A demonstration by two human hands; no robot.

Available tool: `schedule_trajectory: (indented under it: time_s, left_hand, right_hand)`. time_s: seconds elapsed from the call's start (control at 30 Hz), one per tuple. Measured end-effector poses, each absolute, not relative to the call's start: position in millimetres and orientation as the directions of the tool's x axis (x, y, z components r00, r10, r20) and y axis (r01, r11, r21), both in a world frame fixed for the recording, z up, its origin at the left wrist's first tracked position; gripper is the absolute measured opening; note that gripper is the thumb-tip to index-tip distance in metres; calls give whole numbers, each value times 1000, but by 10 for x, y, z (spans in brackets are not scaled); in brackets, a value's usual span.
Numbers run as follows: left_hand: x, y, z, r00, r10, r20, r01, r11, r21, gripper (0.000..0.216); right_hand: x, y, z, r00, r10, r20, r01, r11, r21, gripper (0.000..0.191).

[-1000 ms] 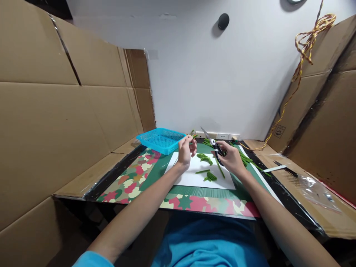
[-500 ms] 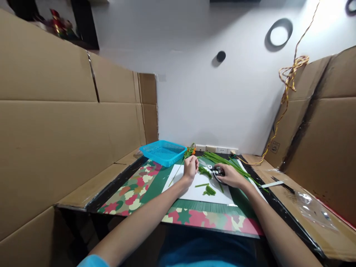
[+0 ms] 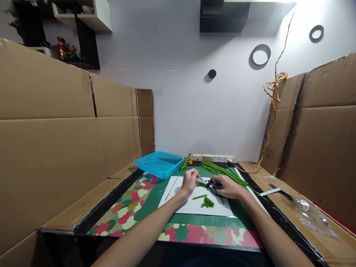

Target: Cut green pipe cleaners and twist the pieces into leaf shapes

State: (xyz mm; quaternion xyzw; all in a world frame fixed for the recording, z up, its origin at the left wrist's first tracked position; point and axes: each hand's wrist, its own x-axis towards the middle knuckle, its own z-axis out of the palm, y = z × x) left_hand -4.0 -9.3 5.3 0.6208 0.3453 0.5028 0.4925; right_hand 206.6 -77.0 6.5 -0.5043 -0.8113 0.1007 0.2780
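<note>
My right hand (image 3: 226, 186) grips a pair of scissors (image 3: 205, 182) by its black handles, with the blades pointing left toward my other hand. My left hand (image 3: 190, 180) is closed in a fist at the blade tips; whatever it holds is hidden. Both hands are over a white sheet (image 3: 178, 205). Short cut green pieces (image 3: 207, 202) lie on the sheet below the scissors, and more bits are partly covered by the blades. A long thin stem (image 3: 174, 185) with leaves lies left of my left hand. Behind my right hand rests a bundle of long green stalks (image 3: 219, 170).
A blue plastic basket (image 3: 160, 173) stands at the back left, beside orange flowers (image 3: 190, 161). Cardboard walls (image 3: 55, 159) rise on both sides. To the right lie a white strip (image 3: 269, 192), a dark pen-like tool (image 3: 285, 194) and a clear plastic bag (image 3: 311, 220).
The camera view has tilted up. The scissor blades have come up to my left fist and look more closed than before. The cut pieces on the sheet lie as before.
</note>
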Motion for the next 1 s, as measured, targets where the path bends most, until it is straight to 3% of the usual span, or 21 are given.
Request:
schedule_trajectory:
  time_s: [0.13,0.27,0.43,0.53,0.7,1.0]
  left_hand:
    - [-41,-114,79,270,917,295,-49,-293,955,32]
    - [-18,-140,87,292,917,273,-5,-284,959,30]
    - [25,-127,62,358,901,243,-52,-241,969,28]
    - [24,-100,78,318,912,261,-81,-248,965,27]
    - [-4,-76,150,229,937,265,-93,-250,964,25]
    - [1,-73,178,206,939,274,-128,-251,959,23]
  right_hand:
    - [2084,-784,88,-342,877,336,764,468,-443,45]
    - [2078,-808,160,-260,861,437,743,468,-479,31]
    - [2050,-787,148,-226,829,511,713,498,-494,35]
    - [2057,-798,109,-296,841,453,734,503,-455,42]
    - [2057,-818,71,-328,900,286,819,422,-389,73]
    - [1955,-694,-129,-218,915,340,857,346,-381,55]
